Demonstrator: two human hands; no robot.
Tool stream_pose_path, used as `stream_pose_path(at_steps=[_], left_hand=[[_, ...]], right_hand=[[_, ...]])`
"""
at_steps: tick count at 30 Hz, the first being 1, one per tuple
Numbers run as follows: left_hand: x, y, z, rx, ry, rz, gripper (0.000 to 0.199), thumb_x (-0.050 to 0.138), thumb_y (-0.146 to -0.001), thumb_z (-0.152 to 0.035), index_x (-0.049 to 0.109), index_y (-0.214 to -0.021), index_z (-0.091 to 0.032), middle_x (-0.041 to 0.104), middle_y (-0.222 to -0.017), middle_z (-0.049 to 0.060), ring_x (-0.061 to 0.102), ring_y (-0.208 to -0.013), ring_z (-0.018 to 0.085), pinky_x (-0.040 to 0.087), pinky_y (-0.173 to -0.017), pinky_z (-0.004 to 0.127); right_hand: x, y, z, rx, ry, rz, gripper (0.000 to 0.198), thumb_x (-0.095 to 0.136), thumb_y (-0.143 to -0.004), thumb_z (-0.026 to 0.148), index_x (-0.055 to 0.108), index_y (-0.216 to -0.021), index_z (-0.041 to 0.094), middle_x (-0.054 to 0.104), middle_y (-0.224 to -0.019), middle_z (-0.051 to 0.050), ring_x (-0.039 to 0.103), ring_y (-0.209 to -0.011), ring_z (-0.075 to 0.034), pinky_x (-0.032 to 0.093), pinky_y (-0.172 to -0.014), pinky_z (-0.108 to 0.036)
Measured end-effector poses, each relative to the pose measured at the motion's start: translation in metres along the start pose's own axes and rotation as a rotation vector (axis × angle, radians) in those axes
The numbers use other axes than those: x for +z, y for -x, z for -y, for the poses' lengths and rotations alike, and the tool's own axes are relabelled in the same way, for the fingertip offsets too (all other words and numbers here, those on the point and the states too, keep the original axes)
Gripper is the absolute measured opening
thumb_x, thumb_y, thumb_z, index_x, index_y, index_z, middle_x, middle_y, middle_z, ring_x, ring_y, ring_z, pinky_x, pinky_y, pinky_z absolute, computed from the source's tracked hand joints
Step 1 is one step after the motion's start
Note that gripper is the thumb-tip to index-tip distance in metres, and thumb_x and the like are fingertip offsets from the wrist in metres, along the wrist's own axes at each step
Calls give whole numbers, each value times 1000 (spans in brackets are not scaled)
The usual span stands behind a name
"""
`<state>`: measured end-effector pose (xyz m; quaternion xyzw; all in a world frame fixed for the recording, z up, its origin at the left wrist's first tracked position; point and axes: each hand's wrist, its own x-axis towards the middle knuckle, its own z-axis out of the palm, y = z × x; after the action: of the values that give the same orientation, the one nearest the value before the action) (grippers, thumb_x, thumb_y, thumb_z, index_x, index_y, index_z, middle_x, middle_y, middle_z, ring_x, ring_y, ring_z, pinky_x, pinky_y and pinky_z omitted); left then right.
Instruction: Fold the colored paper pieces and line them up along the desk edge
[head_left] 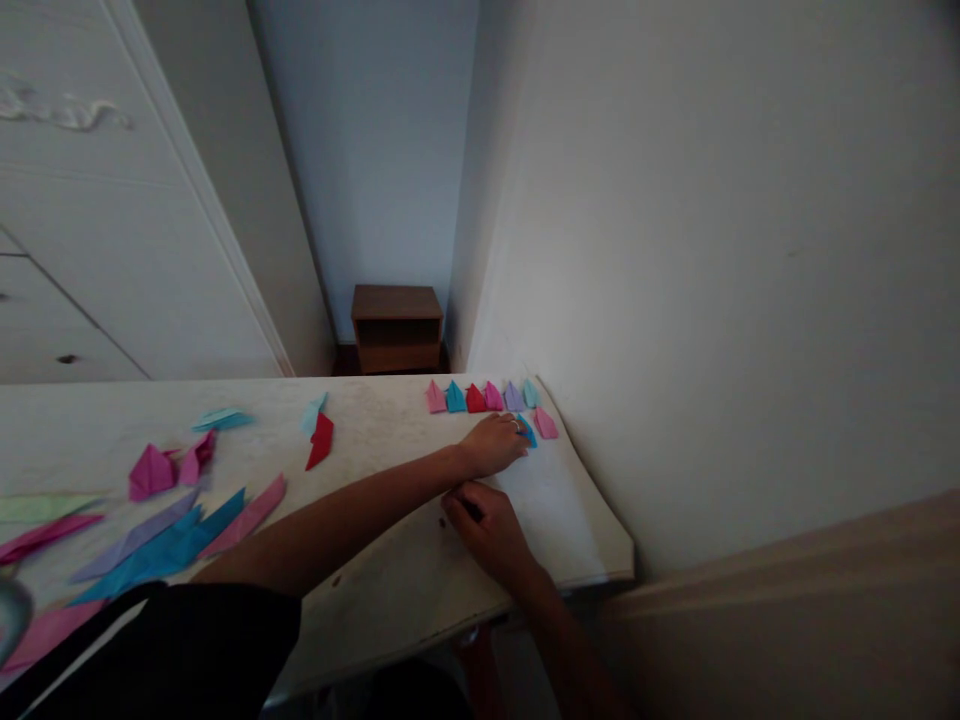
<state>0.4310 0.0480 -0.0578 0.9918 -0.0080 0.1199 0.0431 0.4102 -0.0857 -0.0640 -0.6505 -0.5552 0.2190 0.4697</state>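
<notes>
My left hand [495, 445], with a ring on one finger, reaches across to the table's far right corner. Its fingers are closed on a blue folded paper piece [529, 432], which they partly cover. Close by on the right lies a pink folded paper piece [546, 424]. Behind them, a row of small folded paper pieces in pink, blue, red [476, 400], magenta, lilac and pale blue lines the back edge. My right hand [491, 525] rests just below the left wrist, fingers curled in, with nothing visible in them.
Larger folded papers, including blue [169, 545], magenta [152, 475] and red [321, 440] ones, lie on the left of the white table [390, 580]. A wall [712, 300] borders its right end. A small brown cabinet [397, 328] stands beyond the table.
</notes>
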Motion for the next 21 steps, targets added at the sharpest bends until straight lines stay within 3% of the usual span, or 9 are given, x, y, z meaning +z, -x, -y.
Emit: stream_pose_path(at_steps=[12, 21], left_hand=[[10, -7, 2, 7, -24, -42, 23, 50, -93, -18, 71, -102, -13, 68, -109, 13, 60, -106, 25, 45, -93, 36], [-19, 12, -4, -87, 95, -130, 21, 53, -93, -24, 69, -102, -14, 68, -108, 10, 60, -106, 23, 45, -96, 35]], right_hand=[[0, 1, -1, -16, 20, 11, 23, 53, -88, 24, 56, -66, 19, 55, -64, 1, 49, -61, -13, 32, -59, -26], [1, 1, -4, -29, 31, 25, 20, 53, -88, 22, 59, -70, 17, 61, -69, -1, 54, -66, -14, 35, -63, -25]])
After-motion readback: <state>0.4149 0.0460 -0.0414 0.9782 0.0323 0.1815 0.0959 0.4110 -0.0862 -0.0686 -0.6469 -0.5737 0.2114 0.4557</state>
